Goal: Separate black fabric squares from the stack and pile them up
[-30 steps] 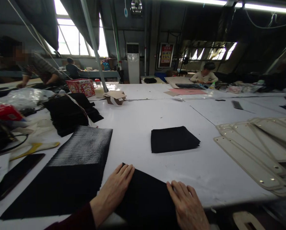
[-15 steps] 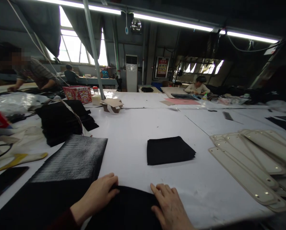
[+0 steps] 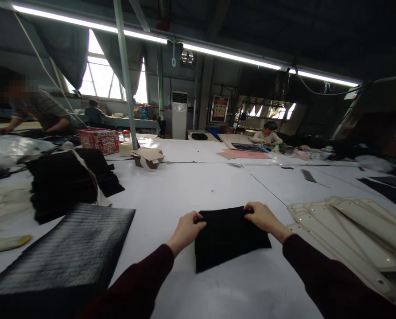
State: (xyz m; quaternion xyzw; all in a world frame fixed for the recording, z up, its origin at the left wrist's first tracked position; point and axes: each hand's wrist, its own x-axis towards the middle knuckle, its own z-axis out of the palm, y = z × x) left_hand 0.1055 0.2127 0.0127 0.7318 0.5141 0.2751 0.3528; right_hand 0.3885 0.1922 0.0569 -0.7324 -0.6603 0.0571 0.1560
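A black fabric piece lies over the spot of the small black stack, largely hiding it. My left hand pinches its far left corner between thumb and fingers. At the far right corner, my right hand grips the edge in the same way. The near edge of the piece slants up toward the right. Left of my left forearm is a larger black sheet pile with a greyish, ribbed sheen on top.
Overlapping pale strips with metal eyelets lie at the right. A tied black fabric bundle, a red patterned box and cardboard pieces stand at the left. A metal post rises behind. Other people work at the far tables.
Both hands have moved forward and carried a black fabric piece from the near edge onto the small black stack. The view has shifted slightly.
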